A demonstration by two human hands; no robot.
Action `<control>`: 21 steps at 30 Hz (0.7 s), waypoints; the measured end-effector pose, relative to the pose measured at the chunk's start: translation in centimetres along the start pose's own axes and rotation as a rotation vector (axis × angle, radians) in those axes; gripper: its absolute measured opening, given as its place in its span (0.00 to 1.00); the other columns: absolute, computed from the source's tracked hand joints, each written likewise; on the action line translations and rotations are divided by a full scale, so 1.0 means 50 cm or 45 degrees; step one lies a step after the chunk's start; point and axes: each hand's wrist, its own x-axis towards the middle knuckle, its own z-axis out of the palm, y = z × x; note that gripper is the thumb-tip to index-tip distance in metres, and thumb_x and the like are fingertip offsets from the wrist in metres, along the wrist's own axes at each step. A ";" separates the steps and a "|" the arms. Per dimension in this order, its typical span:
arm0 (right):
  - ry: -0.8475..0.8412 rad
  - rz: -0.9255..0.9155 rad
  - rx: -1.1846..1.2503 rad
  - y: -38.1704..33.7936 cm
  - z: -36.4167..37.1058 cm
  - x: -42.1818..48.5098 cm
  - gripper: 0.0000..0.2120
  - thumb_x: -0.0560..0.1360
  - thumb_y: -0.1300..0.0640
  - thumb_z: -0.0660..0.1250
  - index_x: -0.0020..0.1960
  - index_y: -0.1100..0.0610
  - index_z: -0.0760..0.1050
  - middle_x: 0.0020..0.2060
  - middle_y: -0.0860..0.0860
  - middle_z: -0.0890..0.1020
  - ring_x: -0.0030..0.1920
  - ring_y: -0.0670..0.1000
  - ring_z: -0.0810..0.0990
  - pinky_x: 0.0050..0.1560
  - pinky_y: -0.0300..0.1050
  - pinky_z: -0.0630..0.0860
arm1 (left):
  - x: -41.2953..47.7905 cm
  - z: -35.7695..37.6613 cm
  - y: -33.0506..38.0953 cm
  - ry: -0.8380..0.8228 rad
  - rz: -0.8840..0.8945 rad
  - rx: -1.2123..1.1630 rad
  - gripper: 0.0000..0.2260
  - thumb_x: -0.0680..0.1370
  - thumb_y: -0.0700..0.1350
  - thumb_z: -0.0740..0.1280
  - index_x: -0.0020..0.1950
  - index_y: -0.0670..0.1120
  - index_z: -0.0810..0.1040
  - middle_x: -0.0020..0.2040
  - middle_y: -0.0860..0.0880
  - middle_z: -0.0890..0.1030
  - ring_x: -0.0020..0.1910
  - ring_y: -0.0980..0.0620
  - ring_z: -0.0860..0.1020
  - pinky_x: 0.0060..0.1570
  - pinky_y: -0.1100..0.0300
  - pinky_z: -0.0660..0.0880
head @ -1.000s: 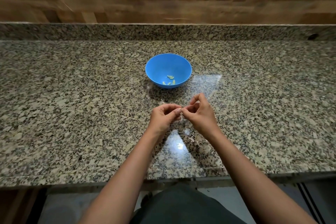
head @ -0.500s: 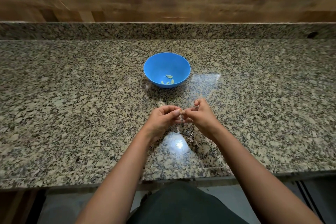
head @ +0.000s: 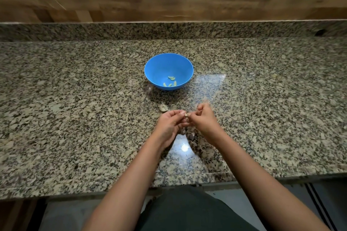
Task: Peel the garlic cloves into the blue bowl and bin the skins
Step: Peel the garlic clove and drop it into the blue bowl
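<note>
- The garlic clove (head: 186, 114) is held between my two hands, just above the granite counter (head: 75, 118).
- My left hand (head: 171, 124) has its fingers curled round the clove. My right hand (head: 203, 118) pinches its other end, fingertips pressed together.
- An unpeeled garlic piece (head: 163, 108) lies on the counter just beyond my left hand.
- Farther back stands the blue bowl (head: 159, 67), with a few peeled cloves (head: 170, 81) in its bottom.

Speckled granite counter (head: 75, 118): blue bowl (head: 159, 65) (garlic piece (head: 163, 108) near it)
</note>
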 end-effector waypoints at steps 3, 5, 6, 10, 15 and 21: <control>-0.169 0.173 0.344 -0.003 -0.017 0.009 0.15 0.75 0.75 0.57 0.54 0.59 0.59 0.39 0.59 0.73 0.31 0.51 0.77 0.31 0.38 0.77 | 0.002 -0.005 0.000 -0.058 0.050 0.308 0.04 0.78 0.36 0.62 0.48 0.38 0.76 0.37 0.45 0.79 0.33 0.55 0.78 0.36 0.65 0.77; -0.171 0.155 0.228 -0.004 -0.013 0.008 0.13 0.76 0.75 0.54 0.52 0.58 0.60 0.38 0.58 0.72 0.32 0.50 0.74 0.30 0.38 0.74 | 0.002 0.000 0.003 -0.050 0.059 0.386 0.04 0.79 0.36 0.62 0.48 0.37 0.76 0.35 0.45 0.79 0.31 0.55 0.78 0.33 0.67 0.76; -0.166 0.139 0.175 -0.005 -0.009 0.004 0.12 0.76 0.74 0.54 0.49 0.57 0.60 0.36 0.57 0.72 0.32 0.49 0.73 0.30 0.38 0.72 | 0.001 0.004 0.002 -0.037 0.052 0.358 0.05 0.79 0.35 0.61 0.46 0.37 0.76 0.34 0.45 0.78 0.29 0.55 0.77 0.32 0.67 0.75; -0.192 0.199 0.427 -0.004 0.000 0.002 0.11 0.77 0.74 0.53 0.51 0.60 0.61 0.34 0.58 0.72 0.31 0.51 0.73 0.28 0.37 0.74 | -0.002 0.001 0.003 -0.032 0.050 0.269 0.06 0.78 0.34 0.62 0.43 0.37 0.76 0.33 0.44 0.78 0.28 0.54 0.76 0.30 0.67 0.76; -0.124 0.168 0.643 -0.002 -0.012 0.000 0.06 0.77 0.67 0.61 0.53 0.65 0.72 0.38 0.57 0.80 0.35 0.50 0.76 0.33 0.38 0.76 | -0.003 -0.006 0.002 0.050 0.120 -0.108 0.04 0.76 0.33 0.64 0.44 0.38 0.77 0.35 0.46 0.83 0.32 0.56 0.79 0.34 0.68 0.77; -0.051 -0.018 0.486 -0.003 0.000 -0.014 0.05 0.73 0.68 0.66 0.49 0.65 0.78 0.39 0.54 0.82 0.33 0.46 0.77 0.32 0.36 0.72 | -0.004 0.003 -0.007 0.052 0.129 -0.297 0.04 0.75 0.32 0.64 0.44 0.38 0.78 0.34 0.47 0.82 0.30 0.57 0.78 0.33 0.68 0.76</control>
